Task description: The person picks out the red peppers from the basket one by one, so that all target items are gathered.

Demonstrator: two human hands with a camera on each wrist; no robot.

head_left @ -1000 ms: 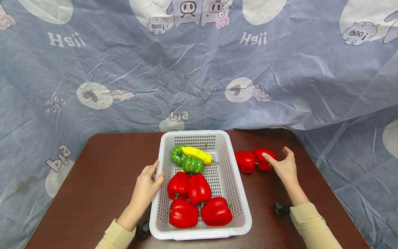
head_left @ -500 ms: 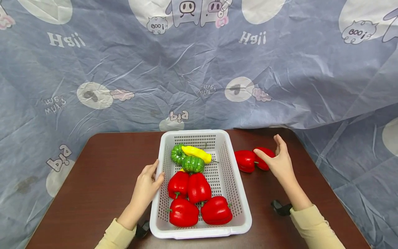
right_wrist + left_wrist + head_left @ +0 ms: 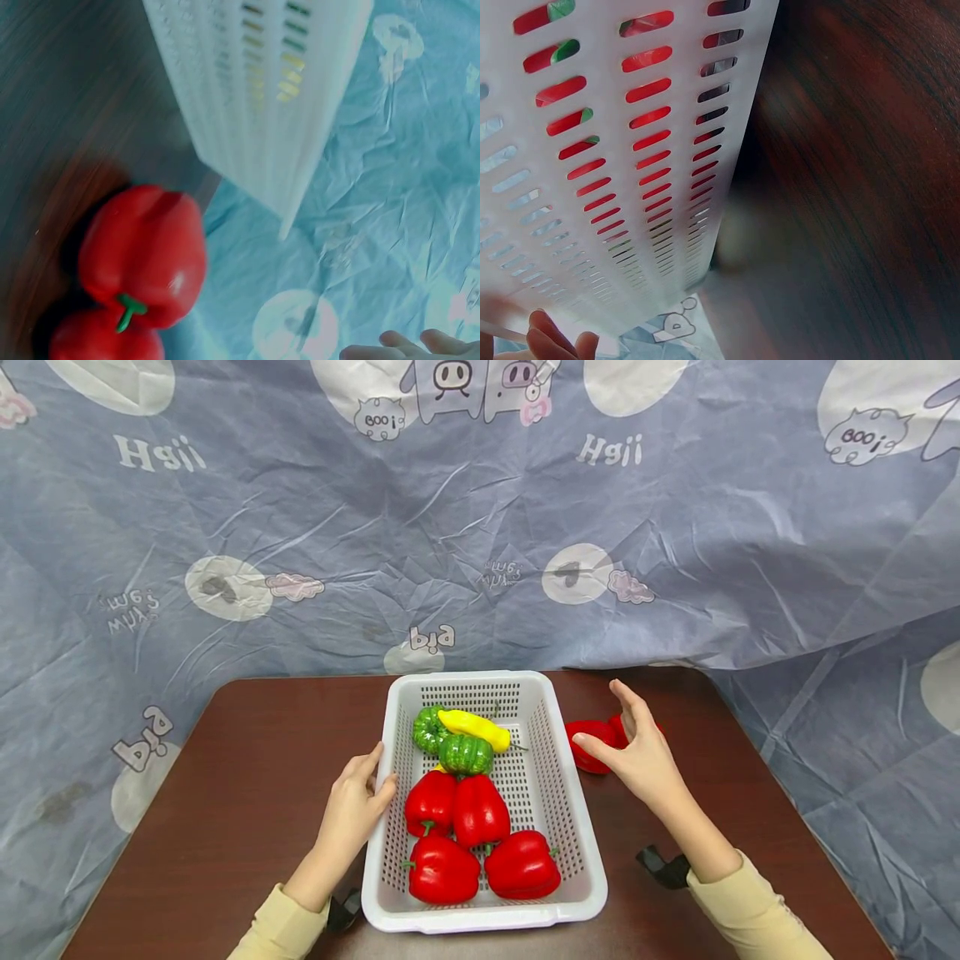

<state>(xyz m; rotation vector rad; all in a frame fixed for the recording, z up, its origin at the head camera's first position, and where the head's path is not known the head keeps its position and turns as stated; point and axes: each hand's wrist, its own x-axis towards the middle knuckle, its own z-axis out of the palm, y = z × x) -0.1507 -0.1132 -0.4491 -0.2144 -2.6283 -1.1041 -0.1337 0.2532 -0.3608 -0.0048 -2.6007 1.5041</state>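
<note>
My left hand (image 3: 351, 806) holds the left rim of a white perforated plastic basket (image 3: 373, 868), thumb at the rim. In the left wrist view its fingertips (image 3: 551, 341) show beside the basket's side. My right hand (image 3: 651, 768) hovers right of the basket, thumb and fingers spread apart, holding nothing. It partly covers two red bell peppers on the table; the right wrist view shows one bell pepper (image 3: 142, 255) whole and the other bell pepper (image 3: 105, 337) cut by the frame. Inside the basket lie several red bell peppers (image 3: 442, 870).
A yellow chili pepper (image 3: 474, 729) and two small green pumpkins, one pumpkin (image 3: 465, 755) in front, sit at the basket's far end. The brown table (image 3: 247, 793) extends on both sides. A grey-blue printed cloth (image 3: 480, 510) hangs behind it.
My right hand has moved left, from above the farther-right bell pepper to above the one beside the basket, fingers still spread. My left hand and the basket stay in place.
</note>
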